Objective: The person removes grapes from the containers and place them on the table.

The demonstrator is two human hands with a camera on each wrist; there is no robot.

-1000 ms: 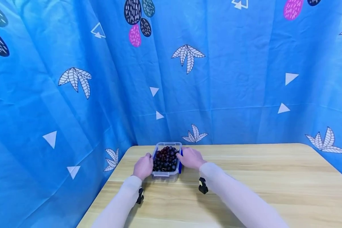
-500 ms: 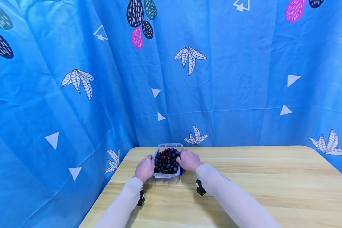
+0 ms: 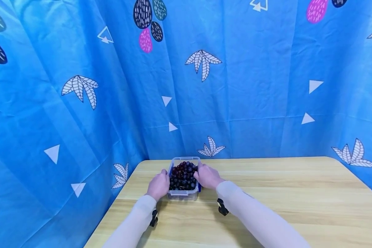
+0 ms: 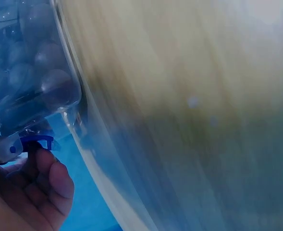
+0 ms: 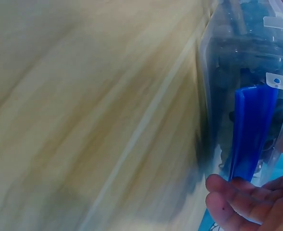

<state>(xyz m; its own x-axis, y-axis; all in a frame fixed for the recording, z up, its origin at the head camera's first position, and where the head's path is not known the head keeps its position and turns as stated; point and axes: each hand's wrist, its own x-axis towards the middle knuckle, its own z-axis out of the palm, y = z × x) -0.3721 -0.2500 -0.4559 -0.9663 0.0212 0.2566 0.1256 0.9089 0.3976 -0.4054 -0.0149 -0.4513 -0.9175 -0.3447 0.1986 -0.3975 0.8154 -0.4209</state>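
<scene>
A clear plastic container [image 3: 183,193] full of dark grapes [image 3: 183,176] stands lidless near the far left of the table. My left hand [image 3: 159,185] grips its left side; in the left wrist view the curled fingers [image 4: 59,180] meet a blue clip [image 4: 44,139] at the rim. On the opposite side my right hand [image 3: 209,176] holds the rim, thumb over the inner edge. A wide blue flap [image 5: 252,132] hangs down that wall, and the right fingertips [image 5: 218,183] touch its lower end. Whether the container's base touches the table cannot be told.
The pale wooden table [image 3: 282,199] extends to the right and toward me. A patterned blue curtain [image 3: 254,86] hangs along its back and left sides, close behind the container. A small black device [image 3: 222,206] is strapped at each wrist.
The container has shifted slightly to the right and toward me, both hands moving with it and keeping their grip. The head view has also swayed a little.
</scene>
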